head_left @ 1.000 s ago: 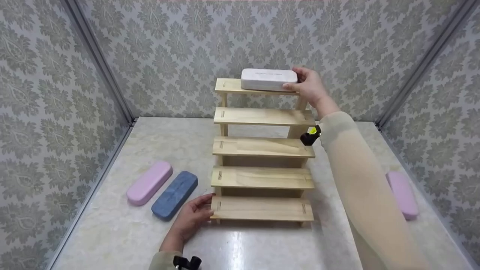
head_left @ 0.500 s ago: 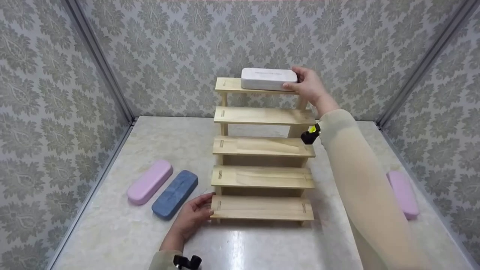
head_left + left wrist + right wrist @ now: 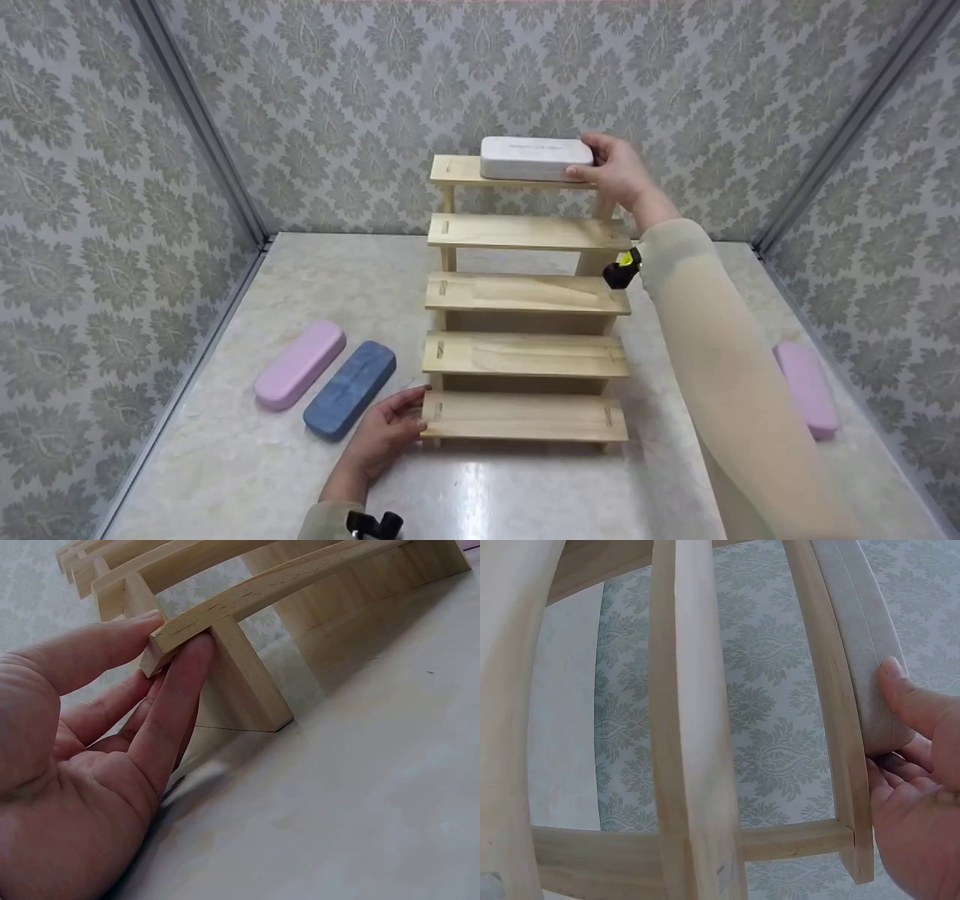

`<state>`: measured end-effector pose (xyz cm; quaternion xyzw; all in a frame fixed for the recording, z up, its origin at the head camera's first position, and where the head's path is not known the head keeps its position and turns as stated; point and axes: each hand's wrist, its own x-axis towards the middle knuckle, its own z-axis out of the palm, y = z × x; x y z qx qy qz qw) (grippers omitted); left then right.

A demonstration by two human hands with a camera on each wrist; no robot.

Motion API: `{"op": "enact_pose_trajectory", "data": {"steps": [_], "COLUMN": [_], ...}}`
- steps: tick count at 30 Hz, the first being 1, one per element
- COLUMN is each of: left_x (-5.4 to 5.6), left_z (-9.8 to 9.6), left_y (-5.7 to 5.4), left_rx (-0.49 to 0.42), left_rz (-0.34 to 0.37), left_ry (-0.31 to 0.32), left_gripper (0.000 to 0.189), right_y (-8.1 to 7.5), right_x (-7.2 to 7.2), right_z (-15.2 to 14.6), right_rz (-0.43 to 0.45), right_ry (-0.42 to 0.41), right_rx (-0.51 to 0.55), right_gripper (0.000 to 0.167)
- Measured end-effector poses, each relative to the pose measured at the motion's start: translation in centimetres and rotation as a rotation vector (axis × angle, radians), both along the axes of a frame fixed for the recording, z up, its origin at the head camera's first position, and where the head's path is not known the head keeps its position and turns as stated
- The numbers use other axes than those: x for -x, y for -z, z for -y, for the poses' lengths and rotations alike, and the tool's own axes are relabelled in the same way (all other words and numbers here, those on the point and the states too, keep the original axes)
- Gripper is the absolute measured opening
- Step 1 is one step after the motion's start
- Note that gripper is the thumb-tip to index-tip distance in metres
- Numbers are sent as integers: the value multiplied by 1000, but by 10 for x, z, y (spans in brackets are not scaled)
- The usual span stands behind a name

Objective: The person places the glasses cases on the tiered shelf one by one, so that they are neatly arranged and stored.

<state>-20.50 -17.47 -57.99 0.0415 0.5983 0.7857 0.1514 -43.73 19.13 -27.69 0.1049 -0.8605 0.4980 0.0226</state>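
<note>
On the white case (image 3: pixel 525 159) the lettering (image 3: pixel 535 147) is too small to be read, and the case's right end is partly covered by the right hand (image 3: pixel 622 174) — some of whose fingers (image 3: pixel 598 141) are lost behind it. The right end of the top shelf (image 3: pixel 457 169) is hidden there too. Part of the pink case (image 3: pixel 810 390) at far right is screened by the right sleeve (image 3: pixel 727 345), which is cut off by the head view's bottom edge, as is the worktop (image 3: pixel 525 491). In both wrist views the wooden rack (image 3: pixel 529 292) is cropped — and in the left one, so is the left hand (image 3: pixel 97 784).
</note>
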Motion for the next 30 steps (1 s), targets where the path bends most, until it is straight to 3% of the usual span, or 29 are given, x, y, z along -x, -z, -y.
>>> {"op": "enact_pose_trajectory", "data": {"steps": [17, 30], "left_x": [2, 3], "left_z": [-1, 0], "left_y": [-1, 0], "left_rx": [20, 44], "left_rz": [-10, -27], "left_ry": [-9, 4], "left_gripper": [71, 70], "right_y": [1, 4], "right_x": [-9, -21], "right_z": [-14, -47], "right_rz": [-4, -62], "right_ry": [-32, 26], "right_rx": [129, 269], "right_gripper": [71, 67]}}
